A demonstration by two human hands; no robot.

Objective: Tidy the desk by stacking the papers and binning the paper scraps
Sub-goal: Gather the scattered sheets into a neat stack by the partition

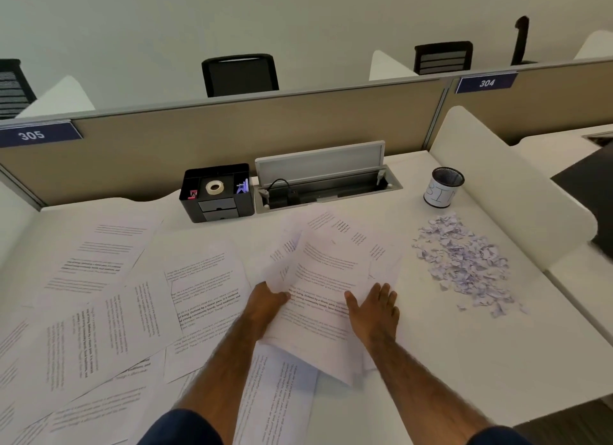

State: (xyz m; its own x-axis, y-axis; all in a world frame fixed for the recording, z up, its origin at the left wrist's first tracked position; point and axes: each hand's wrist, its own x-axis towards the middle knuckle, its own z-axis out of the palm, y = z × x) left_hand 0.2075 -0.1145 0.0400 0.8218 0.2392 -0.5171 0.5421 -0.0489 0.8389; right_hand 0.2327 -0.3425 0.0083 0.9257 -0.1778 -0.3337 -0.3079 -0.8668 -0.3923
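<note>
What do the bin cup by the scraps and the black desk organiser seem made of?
Small round cup labelled BIN: black see-through mesh at the rim, probably metal wire, wrapped in white paper. Black box-shaped desk organiser: smooth, matte, moulded walls and drawers, likely plastic.

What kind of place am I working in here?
Probably an open-plan office with numbered workstations: a 305 sign and a 304 sign on the divider panel, office chairs behind it, and a cable hatch set into the desk.
</note>
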